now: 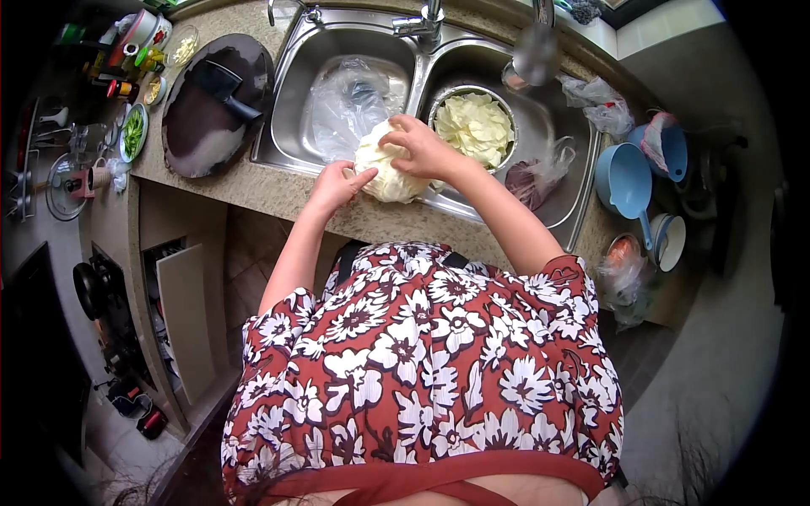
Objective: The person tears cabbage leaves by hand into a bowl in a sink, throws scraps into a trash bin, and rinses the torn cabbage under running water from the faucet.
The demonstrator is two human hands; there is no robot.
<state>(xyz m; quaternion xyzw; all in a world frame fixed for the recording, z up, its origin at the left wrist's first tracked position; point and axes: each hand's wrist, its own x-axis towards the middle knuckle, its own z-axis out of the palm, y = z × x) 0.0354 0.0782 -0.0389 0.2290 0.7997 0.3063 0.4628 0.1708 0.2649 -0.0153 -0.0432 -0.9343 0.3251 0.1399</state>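
A pale head of cabbage is held over the front rim of the sink, near the divider between the basins. My left hand grips its left side, thumb and fingers against the leaves. From above, my right hand curls its fingers onto the top of the cabbage. Torn cabbage leaves fill a round metal bowl in the right basin. Behind the cabbage, a clear plastic bag lies crumpled in the left basin.
A cleaver rests on a dark round chopping board at left. Beyond it stand a plate of chopped greens and several jars. The faucet rises behind the sink. A bagged purple item and a blue ladle-like scoop are at right.
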